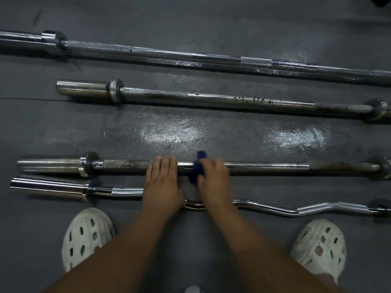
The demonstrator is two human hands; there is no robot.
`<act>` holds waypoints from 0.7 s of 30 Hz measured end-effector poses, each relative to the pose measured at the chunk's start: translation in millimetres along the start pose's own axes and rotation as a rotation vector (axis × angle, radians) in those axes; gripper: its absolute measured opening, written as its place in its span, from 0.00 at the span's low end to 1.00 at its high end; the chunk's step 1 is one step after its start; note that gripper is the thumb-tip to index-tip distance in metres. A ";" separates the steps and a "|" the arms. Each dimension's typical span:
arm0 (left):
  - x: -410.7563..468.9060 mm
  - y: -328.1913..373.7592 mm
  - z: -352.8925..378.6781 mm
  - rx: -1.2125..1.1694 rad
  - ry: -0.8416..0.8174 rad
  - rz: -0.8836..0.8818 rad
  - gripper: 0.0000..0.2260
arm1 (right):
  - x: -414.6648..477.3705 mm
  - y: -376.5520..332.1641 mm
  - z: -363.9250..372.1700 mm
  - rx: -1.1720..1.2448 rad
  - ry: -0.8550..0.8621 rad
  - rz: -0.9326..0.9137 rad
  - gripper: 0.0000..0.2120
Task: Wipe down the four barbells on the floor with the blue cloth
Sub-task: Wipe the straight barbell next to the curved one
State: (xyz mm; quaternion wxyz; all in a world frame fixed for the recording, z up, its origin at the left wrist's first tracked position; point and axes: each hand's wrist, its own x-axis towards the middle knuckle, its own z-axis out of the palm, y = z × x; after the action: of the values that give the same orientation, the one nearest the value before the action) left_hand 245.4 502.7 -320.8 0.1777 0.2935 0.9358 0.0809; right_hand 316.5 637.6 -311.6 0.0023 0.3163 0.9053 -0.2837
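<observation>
Several barbells lie side by side on the dark floor. A long bar [190,55] is farthest, a shorter rusty bar [211,98] lies nearer, then a straight bar [264,166] with rust patches, and a curved chrome curl bar [275,208] sits closest to me. My left hand [161,182] rests over the third bar's shaft, fingers curled on it. My right hand [213,180] presses a dark blue cloth [197,168] around the same shaft, just right of the left hand. Part of the curl bar's middle is hidden under my wrists.
My two white perforated clogs, the left one [87,237] and the right one [319,246], stand on the floor near the curl bar. Pale worn or wet patches [169,132] mark the floor between the second and third bars. A floor seam [31,99] runs at the left.
</observation>
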 end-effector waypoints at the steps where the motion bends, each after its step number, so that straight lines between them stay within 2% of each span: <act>1: 0.5 1.1 -1.6 0.010 -0.033 0.000 0.38 | -1.6 22.4 -9.9 -0.009 0.074 0.108 0.16; 3: 1.2 2.4 -2.6 0.010 -0.047 -0.010 0.40 | -7.6 64.6 -29.6 0.013 0.210 0.342 0.12; 5: 2.5 2.5 -0.8 0.007 -0.028 -0.014 0.40 | -9.8 72.2 -31.3 0.047 0.258 0.420 0.11; 7: 3.9 2.6 2.9 0.025 -0.024 -0.022 0.41 | -4.6 42.2 -13.7 0.067 0.233 0.281 0.15; 9: 5.4 1.8 4.5 0.043 -0.029 -0.016 0.42 | -2.5 2.0 5.9 0.047 0.121 0.041 0.17; 11: 6.9 1.1 2.7 0.044 -0.041 -0.009 0.42 | -0.2 -9.6 9.8 0.031 0.036 -0.074 0.17; 13: 8.6 1.3 -0.3 0.043 -0.066 -0.007 0.42 | 4.0 13.7 -3.0 0.045 0.053 0.012 0.17; 17: 12.0 3.8 -2.3 0.044 -0.046 -0.024 0.43 | 8.9 57.1 -30.7 0.059 0.237 0.373 0.12; 19: 15.3 5.3 -2.4 0.053 -0.028 -0.026 0.43 | 15.6 37.9 -23.4 0.014 0.244 0.380 0.14; 21: 20.2 5.7 -3.9 0.054 -0.030 -0.022 0.43 | 16.6 7.8 -9.7 -0.023 0.186 0.227 0.16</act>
State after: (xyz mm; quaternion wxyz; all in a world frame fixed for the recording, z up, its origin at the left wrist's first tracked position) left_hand 231.5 518.8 -321.5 0.1849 0.2888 0.9381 0.0493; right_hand 309.4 657.0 -310.5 -0.0461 0.4417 0.8630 -0.2407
